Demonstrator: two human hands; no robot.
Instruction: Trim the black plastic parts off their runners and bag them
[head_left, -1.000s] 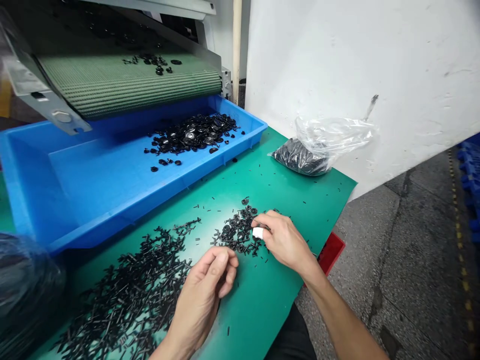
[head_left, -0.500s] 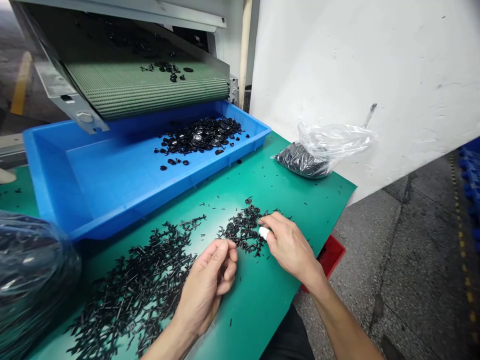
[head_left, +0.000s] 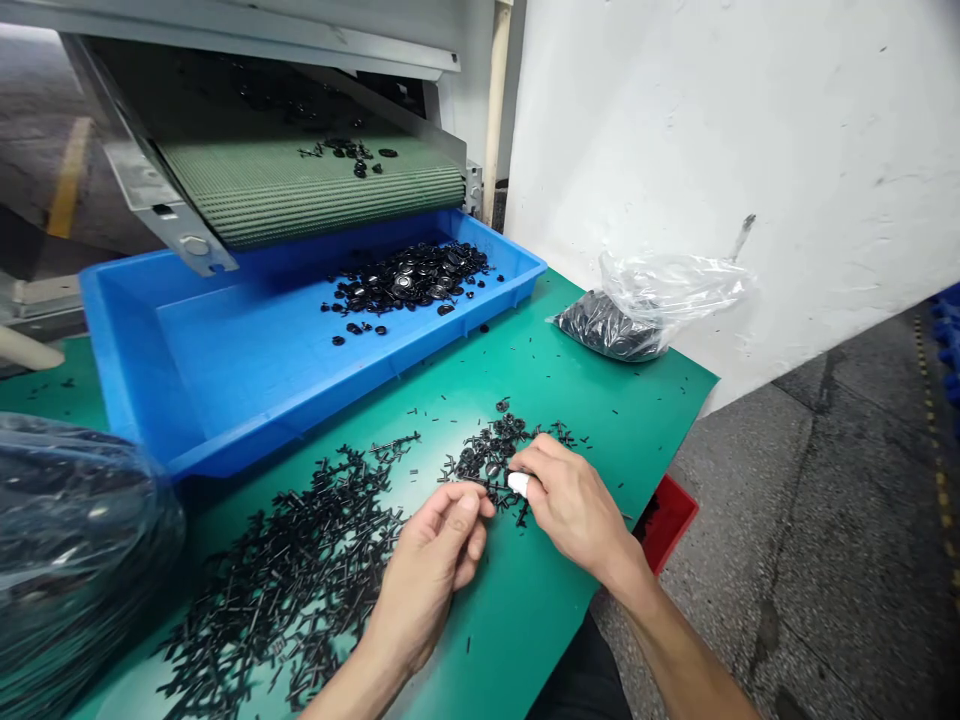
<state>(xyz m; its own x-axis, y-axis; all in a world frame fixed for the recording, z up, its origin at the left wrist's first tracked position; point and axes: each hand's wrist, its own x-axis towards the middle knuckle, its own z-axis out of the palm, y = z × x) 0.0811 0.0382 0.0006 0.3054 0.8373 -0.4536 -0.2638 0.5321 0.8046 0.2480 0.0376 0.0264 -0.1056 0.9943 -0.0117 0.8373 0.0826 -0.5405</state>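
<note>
My left hand (head_left: 435,560) is closed in a pinch, thumb against forefinger; whatever lies between the tips is too small to make out. Close to its right, my right hand (head_left: 574,505) has curled fingers at the edge of a small pile of black round plastic parts (head_left: 487,445). A white cover wraps one of its fingertips. What those fingers hold is hidden. To the left of my left hand spreads a larger heap of black branched plastic pieces (head_left: 300,540) on the green tabletop (head_left: 517,620).
A blue tray (head_left: 247,430) holding black discs (head_left: 409,275) stands under a green conveyor belt (head_left: 315,200). A clear bag of black parts (head_left: 622,320) rests at the back right. Another plastic bag (head_left: 75,560) is at left. A red bin (head_left: 671,520) sits below the table's right edge.
My right hand has moved slightly left, closer to my left hand's fingertips. The whole view has shifted a little; my left hand keeps its pinch.
</note>
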